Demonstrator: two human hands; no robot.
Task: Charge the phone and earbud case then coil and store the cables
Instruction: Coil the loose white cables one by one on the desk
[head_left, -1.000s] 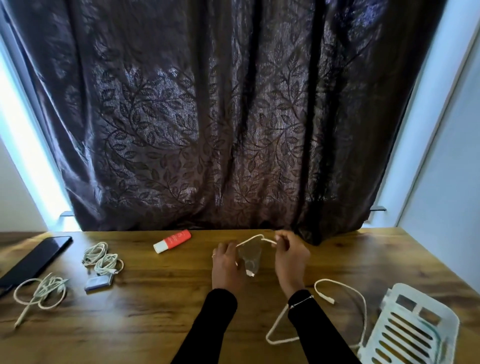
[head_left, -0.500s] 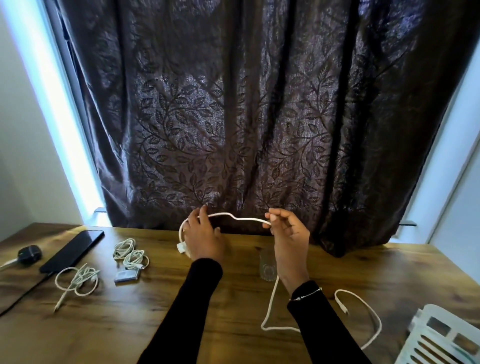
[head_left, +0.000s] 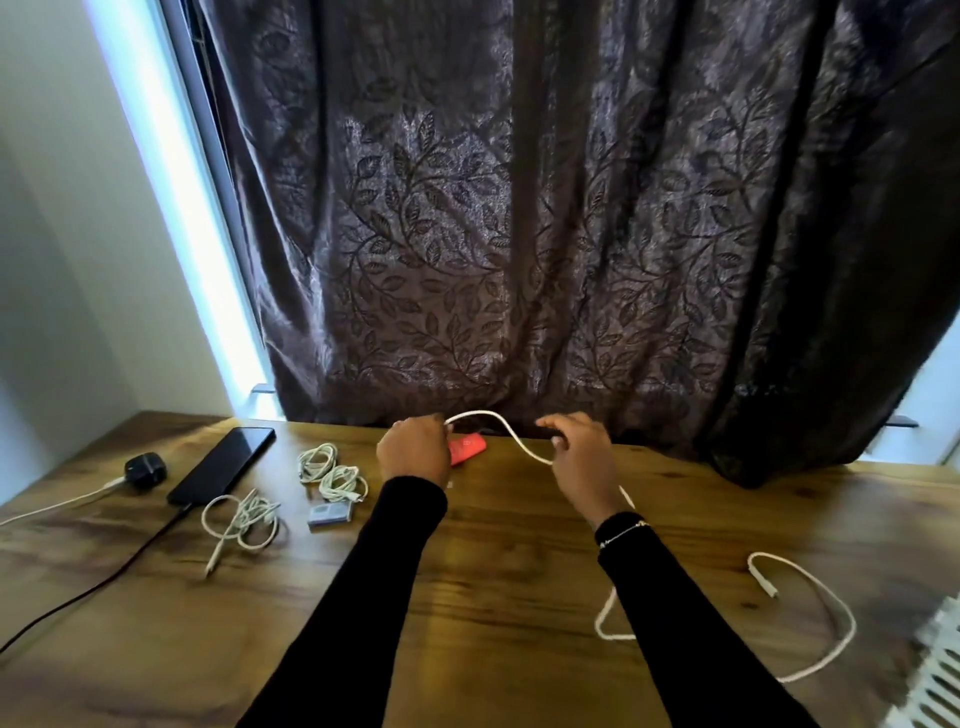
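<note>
My left hand and my right hand each pinch a white cable that arches between them near the table's far edge. Its long tail runs under my right forearm and loops over the table to a free plug at the right. A black phone lies at the far left with a dark cable in its near end. Beside it sits a black earbud case with a white cable attached. Two coiled white cables lie left of my left hand, and a looser coil lies nearer.
A red-orange object shows behind my left hand. A small grey block lies by the coils. A white slatted basket sits at the near right corner. A dark leaf-patterned curtain hangs behind the wooden table.
The view swung left, bringing the phone and earbud case into sight. My hands stayed on the white cable and dropped lower toward the table; the clear glass seen earlier is out of sight.
</note>
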